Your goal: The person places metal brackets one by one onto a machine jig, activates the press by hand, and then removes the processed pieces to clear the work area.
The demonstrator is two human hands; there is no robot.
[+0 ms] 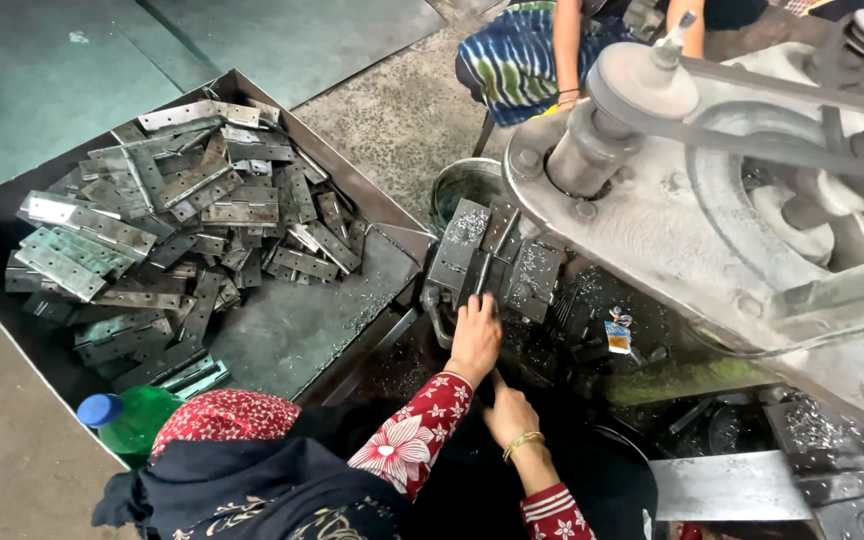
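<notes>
Metal hinge is lying opened on the drill fixture, left hand pressing it; right hand is resting empty just behind; the hinge pile is waiting far left.

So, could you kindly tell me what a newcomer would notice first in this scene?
Probably the heap of flat grey metal hinges in the dark sheet-metal tray at left. Next, the big grey belt-driven machine at right, beside which the left hand rests on an open metal hinge strewn with shavings. The right hand, wearing a gold bangle, sits just below.
</notes>
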